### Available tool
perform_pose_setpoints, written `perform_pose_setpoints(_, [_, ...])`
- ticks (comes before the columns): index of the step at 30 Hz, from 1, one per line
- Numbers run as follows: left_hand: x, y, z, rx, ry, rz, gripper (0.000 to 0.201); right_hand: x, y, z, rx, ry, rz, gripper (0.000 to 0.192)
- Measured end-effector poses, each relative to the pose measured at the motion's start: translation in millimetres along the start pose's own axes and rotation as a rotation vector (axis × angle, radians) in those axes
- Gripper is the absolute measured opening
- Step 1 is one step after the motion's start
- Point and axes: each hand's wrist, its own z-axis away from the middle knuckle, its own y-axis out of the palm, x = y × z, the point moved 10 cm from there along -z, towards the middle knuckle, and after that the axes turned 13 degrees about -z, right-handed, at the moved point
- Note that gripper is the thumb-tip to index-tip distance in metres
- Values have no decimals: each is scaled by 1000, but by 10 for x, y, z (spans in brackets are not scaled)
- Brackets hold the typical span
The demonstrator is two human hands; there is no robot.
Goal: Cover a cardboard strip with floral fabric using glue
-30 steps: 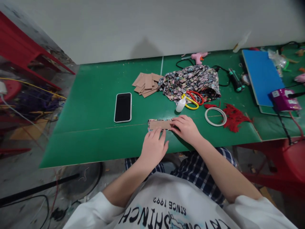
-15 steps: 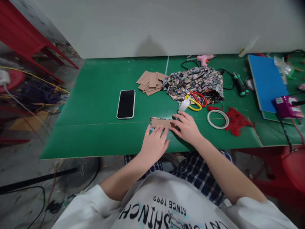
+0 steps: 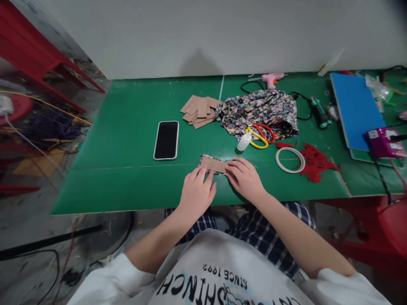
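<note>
A small brown cardboard strip (image 3: 214, 164) lies on a patch of floral fabric (image 3: 202, 158) near the table's front edge, the fabric showing around its borders. My left hand (image 3: 197, 190) rests at the lower left of the strip, fingers apart, fingertips on its edge. At the right end, my right hand (image 3: 246, 178) has its fingers bent around the strip and cloth, covering that end. Just beyond the right hand lies a white squeeze bottle (image 3: 244, 142), against scissors (image 3: 259, 142) with red and yellow handles.
Behind are loose cardboard pieces (image 3: 199, 111), a bunched floral cloth (image 3: 267, 108) and a pink glue gun (image 3: 271, 80). A phone (image 3: 166, 140) lies left. To the right are a tape ring (image 3: 290, 160), red scraps (image 3: 314, 163), a screwdriver-like tool (image 3: 320, 112) and a blue board (image 3: 356, 110).
My left hand has shifted left and slightly down along the strip. My right hand has drawn back a little from the bottle, and the strip now tilts slightly down to the right.
</note>
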Motion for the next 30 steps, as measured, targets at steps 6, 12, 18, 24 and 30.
perform_pose_setpoints(6, [-11, 23, 12, 3, 18, -14, 42, 31, -3, 5, 7, 13, -16, 24])
perform_pose_setpoints(12, [40, 74, -151, 36, 96, 0, 38, 165, 35, 95, 27, -10, 0, 25])
perform_pose_setpoints(18, [24, 166, -279, 77, 200, -12, 40, 271, 29, 158, -1, -21, -11, 30])
perform_pose_setpoints(24, [25, 226, -354, 136, 287, -6, 42, -276, -440, 156, -261, 204, -178, 28])
perform_pose_setpoints(30, [-55, 222, -286, 125, 374, 62, 53, -1007, -644, 56, -450, 446, -513, 51])
